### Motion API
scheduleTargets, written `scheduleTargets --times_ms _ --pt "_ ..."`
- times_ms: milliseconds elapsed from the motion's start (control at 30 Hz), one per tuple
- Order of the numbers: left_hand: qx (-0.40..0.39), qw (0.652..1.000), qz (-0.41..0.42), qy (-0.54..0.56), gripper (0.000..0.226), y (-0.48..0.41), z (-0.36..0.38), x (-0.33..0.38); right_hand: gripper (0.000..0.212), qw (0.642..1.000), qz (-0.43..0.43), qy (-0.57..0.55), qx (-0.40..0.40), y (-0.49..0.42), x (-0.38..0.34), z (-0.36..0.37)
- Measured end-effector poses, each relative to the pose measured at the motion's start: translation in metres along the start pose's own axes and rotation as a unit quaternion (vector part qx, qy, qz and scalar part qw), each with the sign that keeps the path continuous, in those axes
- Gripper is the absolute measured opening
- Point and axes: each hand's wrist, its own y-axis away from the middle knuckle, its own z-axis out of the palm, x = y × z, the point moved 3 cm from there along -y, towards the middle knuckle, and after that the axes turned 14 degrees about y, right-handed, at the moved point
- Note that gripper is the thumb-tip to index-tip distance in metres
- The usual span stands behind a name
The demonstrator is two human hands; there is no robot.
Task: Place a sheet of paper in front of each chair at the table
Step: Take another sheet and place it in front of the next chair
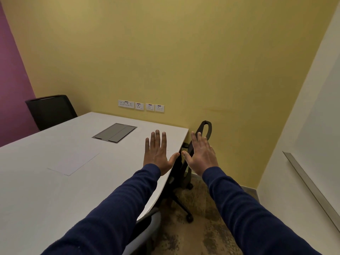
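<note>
Item: left hand (156,153) and right hand (201,155), both spread flat and empty; one sheet of paper (73,161) lying mid-table (36,190); advisable next to fetch further sheets, squaring one before each chair (195,155).

Meeting room: table (55,190), chairs (51,111), sockets (140,106).

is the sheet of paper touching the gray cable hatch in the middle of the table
Apart. The head view shows a strip of bare table between the sheet of paper and the cable hatch.
</note>
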Motion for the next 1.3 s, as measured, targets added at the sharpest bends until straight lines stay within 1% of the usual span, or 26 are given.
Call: scheduleTargets --times_ms 133,333,500,633,800,933,1067,1200,1300 --pt "-0.011 1.0 0.003 0.009 0.1 0.061 -0.032 0.0 0.086 1.0 -0.006 -0.003 0.01 0.063 -0.019 -0.027" --pt "-0.035 0.999 -0.004 0.012 0.098 0.162 -0.083 -0.018 0.085 1.0 0.005 -0.011 -0.005 0.146 -0.054 -0.069" --pt "-0.031 0.999 -0.013 0.001 0.096 0.223 -0.136 -0.055 0.084 1.0 -0.004 -0.017 -0.007 0.194 -0.106 -0.103" --pt "-0.019 1.0 -0.023 0.005 0.095 0.258 -0.18 -0.099 0.084 1.0 -0.012 -0.02 0.002 0.221 -0.164 -0.123" --pt "-0.005 0.999 -0.03 0.017 0.093 0.297 -0.234 -0.182 0.083 1.0 -0.008 -0.024 0.002 0.242 -0.259 -0.129" --pt "-0.006 0.999 -0.023 0.03 0.091 0.331 -0.279 -0.279 0.083 0.998 0.017 -0.058 -0.002 0.257 -0.348 -0.122" --pt "-0.011 0.999 -0.036 -0.007 0.09 0.353 -0.327 -0.383 0.084 0.996 0.029 -0.075 -0.031 0.268 -0.436 -0.106" --pt "-0.023 0.998 -0.045 -0.031 0.09 0.364 -0.35 -0.454 0.083 0.995 0.026 -0.092 -0.043 0.268 -0.511 -0.094" --pt "-0.025 0.998 -0.048 -0.019 0.089 0.364 -0.351 -0.49 0.083 0.993 0.016 -0.103 -0.048 0.258 -0.558 -0.086"
